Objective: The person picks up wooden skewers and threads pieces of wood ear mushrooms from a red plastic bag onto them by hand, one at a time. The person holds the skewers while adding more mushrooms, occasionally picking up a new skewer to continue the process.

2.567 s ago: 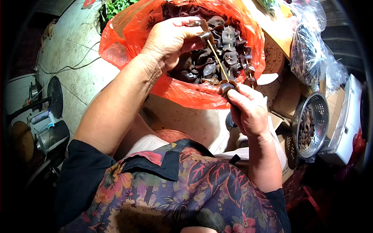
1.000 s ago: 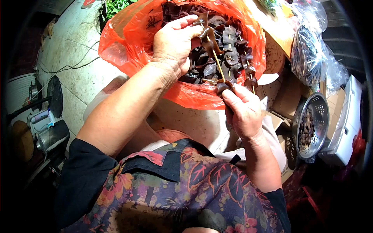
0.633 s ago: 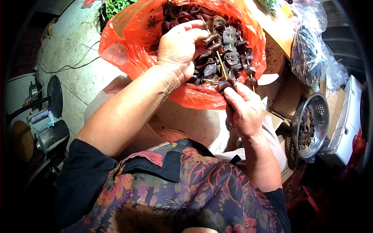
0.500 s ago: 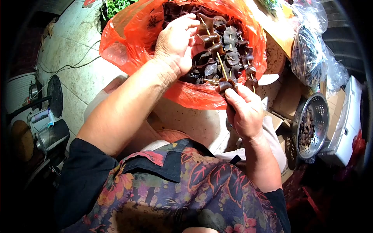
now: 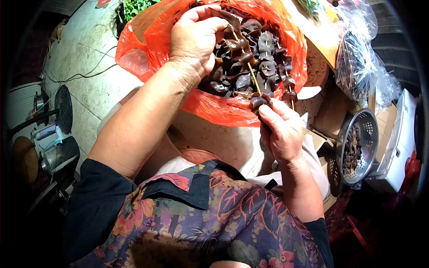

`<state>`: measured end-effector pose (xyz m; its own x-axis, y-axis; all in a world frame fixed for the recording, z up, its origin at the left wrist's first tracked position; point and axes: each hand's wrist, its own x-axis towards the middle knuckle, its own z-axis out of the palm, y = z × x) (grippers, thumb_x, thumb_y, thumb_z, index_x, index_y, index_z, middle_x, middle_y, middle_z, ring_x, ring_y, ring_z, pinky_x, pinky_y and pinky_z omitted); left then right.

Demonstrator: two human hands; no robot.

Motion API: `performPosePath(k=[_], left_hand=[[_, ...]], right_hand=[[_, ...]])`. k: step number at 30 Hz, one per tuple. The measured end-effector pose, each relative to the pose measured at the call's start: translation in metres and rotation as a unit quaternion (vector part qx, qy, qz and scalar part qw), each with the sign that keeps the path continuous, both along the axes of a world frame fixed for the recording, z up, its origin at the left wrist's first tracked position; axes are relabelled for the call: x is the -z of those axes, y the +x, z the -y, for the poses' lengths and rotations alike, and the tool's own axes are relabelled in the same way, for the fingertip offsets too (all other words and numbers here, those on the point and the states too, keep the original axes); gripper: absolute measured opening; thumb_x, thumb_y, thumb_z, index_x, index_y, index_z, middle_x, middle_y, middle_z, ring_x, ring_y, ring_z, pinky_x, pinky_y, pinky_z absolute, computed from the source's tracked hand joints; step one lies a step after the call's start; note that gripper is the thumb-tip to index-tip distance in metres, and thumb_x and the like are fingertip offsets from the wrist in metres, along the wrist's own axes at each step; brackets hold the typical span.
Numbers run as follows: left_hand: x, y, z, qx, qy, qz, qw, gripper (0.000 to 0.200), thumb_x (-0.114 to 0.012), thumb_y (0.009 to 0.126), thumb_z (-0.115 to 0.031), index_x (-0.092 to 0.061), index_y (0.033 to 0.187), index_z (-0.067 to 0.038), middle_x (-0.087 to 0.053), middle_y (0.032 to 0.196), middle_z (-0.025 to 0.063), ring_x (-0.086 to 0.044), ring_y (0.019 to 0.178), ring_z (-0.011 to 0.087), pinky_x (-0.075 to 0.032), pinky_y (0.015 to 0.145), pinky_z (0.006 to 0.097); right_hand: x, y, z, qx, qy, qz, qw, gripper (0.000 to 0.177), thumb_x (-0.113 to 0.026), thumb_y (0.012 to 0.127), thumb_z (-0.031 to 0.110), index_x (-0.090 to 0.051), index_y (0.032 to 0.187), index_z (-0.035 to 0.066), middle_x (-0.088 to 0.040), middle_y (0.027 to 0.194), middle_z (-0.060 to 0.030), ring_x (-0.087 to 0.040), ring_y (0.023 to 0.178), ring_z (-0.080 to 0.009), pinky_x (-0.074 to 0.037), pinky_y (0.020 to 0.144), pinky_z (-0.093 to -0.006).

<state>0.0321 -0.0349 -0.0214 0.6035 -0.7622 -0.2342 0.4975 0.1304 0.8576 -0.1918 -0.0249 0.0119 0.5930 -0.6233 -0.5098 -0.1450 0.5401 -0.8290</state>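
Observation:
A bamboo skewer (image 5: 254,78) threaded with dark brown wood ear mushroom pieces (image 5: 241,46) slants between my hands. My right hand (image 5: 282,128) is closed round its near end, where one curled piece sits; a bare length of stick shows above that. At the far tip, my left hand (image 5: 195,39) pinches a broad wood ear piece (image 5: 227,17) between thumb and fingers. Below lies a red plastic bag (image 5: 145,40), open and filled with loose wood ear. Filled skewers (image 5: 267,57) rest on the heap along its right side.
A steel colander (image 5: 372,134) with more dark pieces stands on the right beside a white foam box (image 5: 400,143). Clear plastic bags (image 5: 357,67) hold thin sticks above it. Leafy greens (image 5: 134,6) are at the top left, and a cable (image 5: 85,77) crosses the tiled floor.
My left hand has moved up and slightly left, to the skewer's far tip, and now pinches a wood ear piece there. My right hand has stayed almost still, holding the skewer.

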Motion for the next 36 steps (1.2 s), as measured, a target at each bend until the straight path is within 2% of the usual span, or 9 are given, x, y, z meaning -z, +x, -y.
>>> performPosePath(k=[6,8,10,12,14,16,19,32,36], left_hand=[[-0.001,-0.009,-0.004,0.018,-0.016,0.18,0.983,0.014,-0.059,0.078,0.005,-0.062,0.091,0.0,-0.064,0.088,0.0068,-0.062,0.079,0.0128,-0.051,0.072,0.0244],[-0.002,-0.016,-0.006,0.021,-0.018,0.225,0.974,0.014,-0.06,0.074,0.003,-0.063,0.087,-0.001,-0.063,0.077,0.0038,-0.059,0.067,0.0109,-0.047,0.059,0.0209],[-0.006,-0.016,-0.007,0.031,0.001,0.193,0.981,0.012,-0.059,0.075,0.003,-0.063,0.086,0.0,-0.064,0.081,0.0056,-0.06,0.072,0.0113,-0.05,0.065,0.0241],[-0.009,-0.013,-0.006,0.043,0.005,0.044,0.998,0.012,-0.058,0.076,0.002,-0.062,0.088,0.0,-0.064,0.082,0.0076,-0.061,0.071,0.0131,-0.052,0.066,0.0256],[-0.01,-0.004,-0.005,0.068,0.011,-0.057,0.996,0.012,-0.056,0.083,-0.006,-0.059,0.094,-0.002,-0.064,0.091,0.0097,-0.063,0.081,0.019,-0.055,0.071,0.0333],[-0.018,0.001,-0.004,0.088,0.038,-0.127,0.987,0.016,-0.057,0.084,-0.01,-0.06,0.099,-0.004,-0.064,0.091,0.0078,-0.063,0.081,0.0181,-0.055,0.068,0.0328],[-0.02,0.005,-0.005,0.088,0.087,-0.051,0.991,0.019,-0.058,0.084,-0.011,-0.06,0.102,-0.006,-0.064,0.09,0.0062,-0.063,0.081,0.016,-0.055,0.067,0.032],[-0.017,0.008,-0.013,0.206,0.129,-0.091,0.966,0.015,-0.06,0.085,-0.017,-0.065,0.096,-0.007,-0.066,0.084,0.0018,-0.062,0.074,0.0092,-0.052,0.061,0.0233],[-0.019,-0.003,-0.015,0.165,0.125,-0.093,0.974,0.015,-0.061,0.085,-0.019,-0.066,0.096,-0.009,-0.066,0.085,-0.002,-0.06,0.073,0.0069,-0.05,0.059,0.0204]], right_hand=[[0.002,-0.002,-0.001,-0.005,-0.027,0.0,1.0,0.02,-0.054,0.09,0.016,-0.062,0.1,0.001,-0.049,0.059,0.0052,-0.039,0.042,-0.0014,-0.029,0.037,-0.0168],[0.004,-0.003,0.001,-0.007,-0.033,0.002,0.999,0.02,-0.054,0.09,0.016,-0.062,0.1,0.0,-0.049,0.059,0.0052,-0.039,0.042,-0.0014,-0.03,0.037,-0.0168],[0.004,-0.003,0.001,-0.008,-0.04,0.005,0.999,0.02,-0.054,0.09,0.016,-0.062,0.1,0.0,-0.049,0.059,0.0052,-0.039,0.042,-0.0013,-0.03,0.037,-0.0168],[0.002,-0.002,0.001,-0.01,-0.042,-0.005,0.999,0.02,-0.054,0.09,0.016,-0.063,0.1,0.001,-0.05,0.059,0.0051,-0.039,0.042,-0.0013,-0.03,0.038,-0.0167],[0.001,-0.002,0.002,-0.016,-0.051,-0.014,0.998,0.02,-0.054,0.09,0.016,-0.063,0.099,0.001,-0.05,0.059,0.0051,-0.04,0.042,-0.0012,-0.031,0.038,-0.0168],[0.0,-0.003,0.004,-0.023,-0.06,-0.022,0.998,0.02,-0.054,0.09,0.016,-0.063,0.099,0.001,-0.05,0.059,0.0051,-0.04,0.043,-0.0012,-0.031,0.038,-0.0168],[-0.001,-0.006,0.007,-0.05,-0.051,-0.036,0.997,0.019,-0.054,0.09,0.016,-0.063,0.099,0.002,-0.05,0.059,0.0052,-0.041,0.043,-0.0011,-0.032,0.039,-0.0169],[0.002,-0.004,0.004,-0.061,-0.055,-0.038,0.996,0.018,-0.055,0.09,0.017,-0.064,0.098,0.002,-0.049,0.058,0.0059,-0.04,0.044,-0.0012,-0.032,0.039,-0.0171],[0.004,-0.003,0.004,-0.056,-0.073,-0.034,0.995,0.018,-0.055,0.09,0.017,-0.064,0.097,0.002,-0.049,0.058,0.0058,-0.04,0.043,-0.0014,-0.032,0.038,-0.0174]])
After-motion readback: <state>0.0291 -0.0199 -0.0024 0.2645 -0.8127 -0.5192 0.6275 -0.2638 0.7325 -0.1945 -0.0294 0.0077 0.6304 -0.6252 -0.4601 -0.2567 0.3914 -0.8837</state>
